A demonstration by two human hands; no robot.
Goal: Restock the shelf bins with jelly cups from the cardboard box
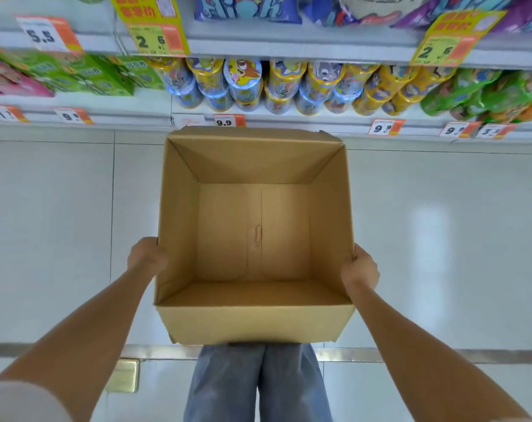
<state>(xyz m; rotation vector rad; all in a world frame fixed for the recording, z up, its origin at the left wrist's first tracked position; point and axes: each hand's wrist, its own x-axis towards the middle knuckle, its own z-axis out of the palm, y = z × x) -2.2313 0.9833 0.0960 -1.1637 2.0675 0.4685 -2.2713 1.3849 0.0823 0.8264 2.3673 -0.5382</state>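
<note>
The empty cardboard box (255,233) is clasped at its side walls by the left grip (147,254) and right grip (360,268); jelly cups (246,83) are stacked on the shelf (304,123) beyond it; restocking is judged finished, so the box's removal is called for.

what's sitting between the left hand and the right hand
In the head view, only the cardboard box lies between them, open at the top with nothing inside; the left hand holds one side wall, the right hand the other.
</note>
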